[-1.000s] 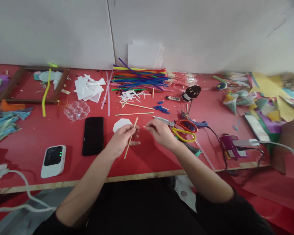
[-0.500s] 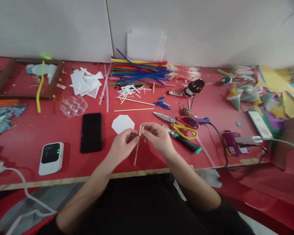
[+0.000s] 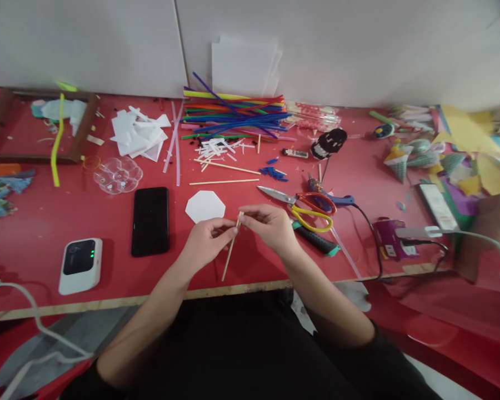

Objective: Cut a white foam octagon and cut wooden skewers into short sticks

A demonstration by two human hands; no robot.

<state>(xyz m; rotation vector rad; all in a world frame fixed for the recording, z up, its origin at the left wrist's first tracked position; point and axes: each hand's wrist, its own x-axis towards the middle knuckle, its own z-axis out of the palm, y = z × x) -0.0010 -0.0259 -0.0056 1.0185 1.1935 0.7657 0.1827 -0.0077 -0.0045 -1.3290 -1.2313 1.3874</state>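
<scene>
Near the front of the red table, my left hand (image 3: pixel 208 243) pinches a thin wooden stick (image 3: pixel 228 261) close to its upper end. The stick slants down toward the table edge. My right hand (image 3: pixel 270 225) meets it there, thumb and fingertips closed on the same end. A short light piece seems to lie against the stick, but the fingertips hide most of it. Just beyond my left hand is a white octagonal card (image 3: pixel 205 206). To the right of my right hand lie scissors (image 3: pixel 312 219) with red and yellow handles, partly over a black-and-green-handled tool (image 3: pixel 316 240).
A black phone (image 3: pixel 150 221) and a white router-like device (image 3: pixel 80 266) lie left. Behind are colourful pipe cleaners (image 3: pixel 235 118), white paper scraps (image 3: pixel 137 133) and loose sticks (image 3: pixel 224 181). A blue glue gun (image 3: pixel 335 199) trails its cord right. Another person's arm (image 3: pixel 489 222) shows far right.
The whole view has shifted slightly. The stick's lower end has swung a little left while both hands keep their pinch. At the far right the other person's arm has moved.
</scene>
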